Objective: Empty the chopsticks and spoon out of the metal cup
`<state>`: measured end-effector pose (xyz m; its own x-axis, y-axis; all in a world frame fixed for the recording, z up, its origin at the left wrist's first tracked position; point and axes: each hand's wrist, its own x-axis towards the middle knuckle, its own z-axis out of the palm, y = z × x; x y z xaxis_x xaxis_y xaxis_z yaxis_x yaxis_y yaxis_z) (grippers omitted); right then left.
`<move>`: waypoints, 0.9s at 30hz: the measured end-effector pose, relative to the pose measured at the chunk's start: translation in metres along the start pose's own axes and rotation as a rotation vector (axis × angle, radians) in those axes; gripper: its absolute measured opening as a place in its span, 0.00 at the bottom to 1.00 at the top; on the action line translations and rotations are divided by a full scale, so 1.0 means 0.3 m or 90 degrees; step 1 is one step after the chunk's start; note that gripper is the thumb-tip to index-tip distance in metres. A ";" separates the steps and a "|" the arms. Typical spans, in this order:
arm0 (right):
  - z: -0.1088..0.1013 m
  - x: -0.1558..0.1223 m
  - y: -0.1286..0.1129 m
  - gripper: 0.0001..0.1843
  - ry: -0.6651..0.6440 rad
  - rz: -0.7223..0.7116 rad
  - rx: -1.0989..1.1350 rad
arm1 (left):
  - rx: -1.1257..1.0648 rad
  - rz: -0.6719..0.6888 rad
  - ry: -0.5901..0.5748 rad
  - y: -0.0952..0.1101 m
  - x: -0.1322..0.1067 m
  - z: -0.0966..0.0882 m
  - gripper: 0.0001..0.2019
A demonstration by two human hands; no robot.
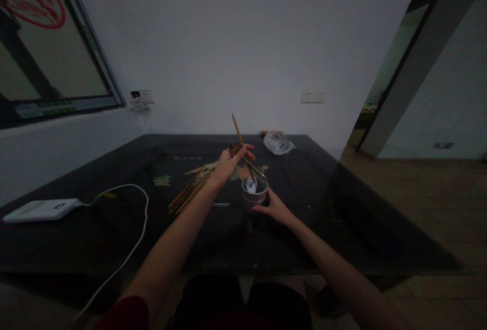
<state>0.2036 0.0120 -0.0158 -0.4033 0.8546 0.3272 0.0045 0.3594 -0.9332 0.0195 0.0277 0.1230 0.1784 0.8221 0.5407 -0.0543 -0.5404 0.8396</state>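
Knees (279,302) sit nearest, under the edge of the bench (228,251). From the head view, the left hand (236,157) pinches a stick (237,128), its long axis slanting down rightward, lower end at the mouth of the cup (254,199). That cup stands below and right of this hand; the right hand (276,209), nearer, clasps its right side.

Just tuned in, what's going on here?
A person's left hand holds a stick and a thin, shiny utensil, both slanting down towards the cup. The right hand steadies the cup by its side. Something white and spoon-like is in the cup. More sticks lie on the table, to its left.
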 end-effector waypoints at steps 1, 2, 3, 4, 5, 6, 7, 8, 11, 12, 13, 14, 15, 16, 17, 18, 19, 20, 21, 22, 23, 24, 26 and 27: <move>0.000 0.000 -0.001 0.49 0.001 0.001 -0.003 | -0.025 0.014 0.027 0.024 0.009 -0.021 0.16; 0.000 -0.001 -0.001 0.49 0.004 0.003 -0.007 | -0.052 0.023 0.047 0.045 0.018 -0.043 0.16; 0.000 -0.001 -0.001 0.48 0.005 0.006 -0.012 | -0.077 0.026 0.061 0.065 0.026 -0.068 0.15; -0.001 -0.001 -0.001 0.48 0.007 0.010 -0.015 | -0.097 0.023 0.071 0.082 0.032 -0.095 0.15; -0.001 -0.001 0.000 0.48 0.007 0.013 -0.019 | -0.110 0.018 0.079 0.095 0.037 -0.125 0.15; -0.003 -0.002 0.003 0.48 0.007 0.015 -0.023 | -0.112 0.007 0.084 0.104 0.039 -0.157 0.15; -0.004 -0.001 0.006 0.47 0.008 0.015 -0.028 | -0.106 -0.010 0.088 0.108 0.038 -0.194 0.15; -0.006 -0.001 0.010 0.47 0.010 0.012 -0.034 | -0.089 -0.034 0.093 0.107 0.035 -0.235 0.15; -0.009 0.001 0.022 0.48 0.013 0.005 -0.044 | 0.017 -0.136 0.120 0.066 0.008 -0.380 0.17; -0.010 0.002 0.025 0.48 0.013 0.006 -0.042 | 0.069 -0.182 0.116 0.041 -0.005 -0.432 0.18; -0.010 0.002 0.026 0.48 0.011 0.008 -0.037 | 0.130 -0.232 0.105 0.013 -0.019 -0.484 0.18; -0.010 0.003 0.026 0.47 0.010 0.011 -0.029 | 0.197 -0.281 0.093 -0.019 -0.035 -0.533 0.18; -0.009 0.002 0.025 0.47 0.009 0.015 -0.019 | 0.276 -0.322 0.092 -0.052 -0.050 -0.578 0.18; -0.008 0.002 0.023 0.47 0.007 0.018 -0.011 | 0.372 -0.363 0.088 -0.087 -0.065 -0.617 0.18; -0.007 0.001 0.020 0.46 0.005 0.022 -0.003 | 0.488 -0.404 0.086 -0.121 -0.080 -0.650 0.17; -0.006 0.000 0.017 0.46 0.004 0.025 0.003 | 0.623 -0.432 0.089 -0.155 -0.094 -0.676 0.16; -0.004 -0.002 0.014 0.46 0.005 0.027 0.007 | 0.740 -0.457 0.079 -0.187 -0.108 -0.695 0.14; -0.003 -0.003 0.012 0.46 0.006 0.028 0.010 | 0.780 -0.470 0.082 -0.217 -0.121 -0.707 0.13; -0.002 -0.004 0.010 0.47 0.007 0.030 0.012 | 0.808 -0.480 0.083 -0.244 -0.133 -0.714 0.13; -0.002 -0.005 0.008 0.47 0.009 0.031 0.013 | 0.825 -0.489 0.080 -0.269 -0.144 -0.716 0.13; -0.001 -0.006 0.007 0.47 0.012 0.032 0.011 | 0.834 -0.495 0.078 -0.291 -0.155 -0.715 0.13; -0.001 -0.007 0.007 0.48 0.014 0.033 0.008 | 0.845 -0.499 0.072 -0.311 -0.165 -0.713 0.13; -0.002 -0.008 0.006 0.47 0.016 0.035 0.002 | 0.865 -0.501 0.058 -0.343 -0.180 -0.707 0.14; -0.002 -0.008 0.006 0.47 0.016 0.037 0.001 | 0.873 -0.499 0.052 -0.357 -0.186 -0.705 0.15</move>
<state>0.2052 0.0110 -0.0181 -0.3792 0.8832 0.2759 0.0264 0.3083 -0.9509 -0.1923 0.0776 0.0140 -0.3187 0.9464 0.0525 0.9235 0.2976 0.2420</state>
